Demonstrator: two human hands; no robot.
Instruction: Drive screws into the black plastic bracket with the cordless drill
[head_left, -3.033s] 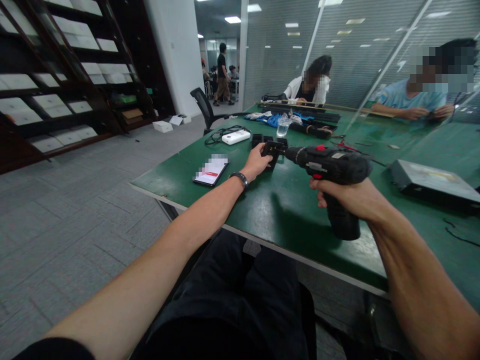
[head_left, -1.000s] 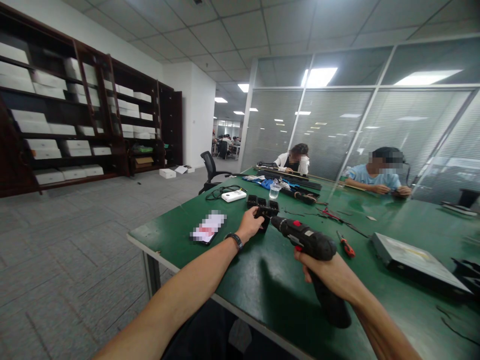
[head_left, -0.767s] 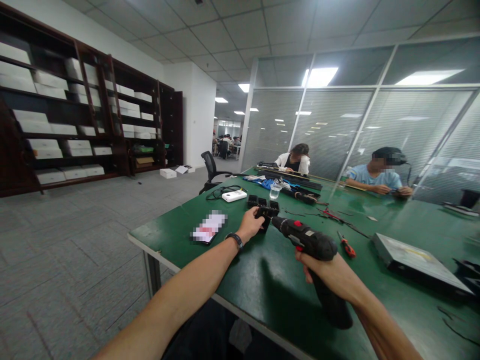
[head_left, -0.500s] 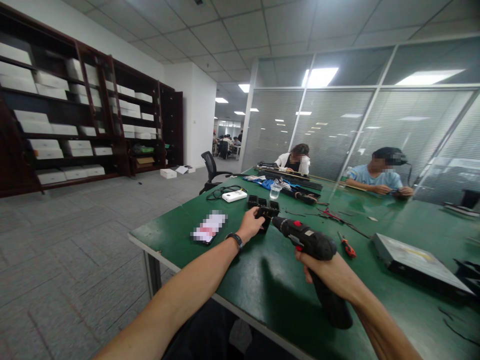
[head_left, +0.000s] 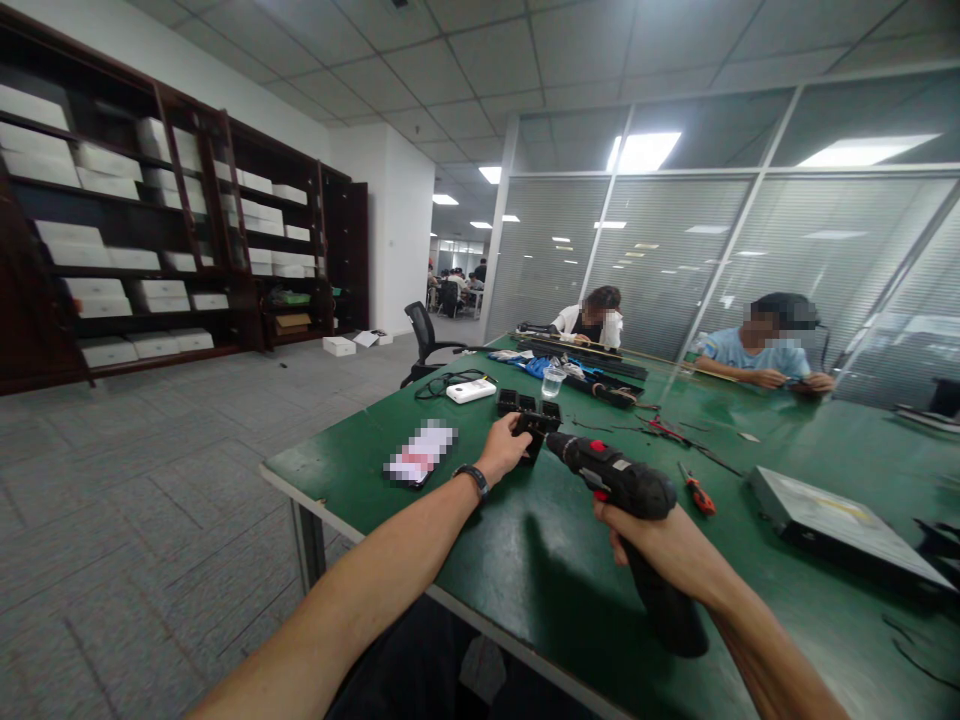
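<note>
My right hand (head_left: pixel 637 535) is wrapped round the handle of a black cordless drill (head_left: pixel 619 478) with red buttons. The drill points left, its tip at the face of a small black box-like part (head_left: pixel 534 430). That part stands on the table, gripped at its left side by the fingers of my left hand (head_left: pixel 504 450). Whether the tip touches it or sits in a screw, I cannot tell. Right behind it lie more black open-topped compartments (head_left: pixel 517 402); whether they are joined to it is unclear.
On the green table (head_left: pixel 360 440) lie a phone (head_left: pixel 420 452), a white device (head_left: pixel 471 391), a clear cup (head_left: pixel 553 381), an orange screwdriver (head_left: pixel 699 492), red-handled pliers (head_left: pixel 664 428) and a flat metal case (head_left: pixel 840 520). Two people (head_left: pixel 765 345) sit across the table.
The whole view has shifted very slightly. Both hands, the drill and the black part keep the same places relative to each other.
</note>
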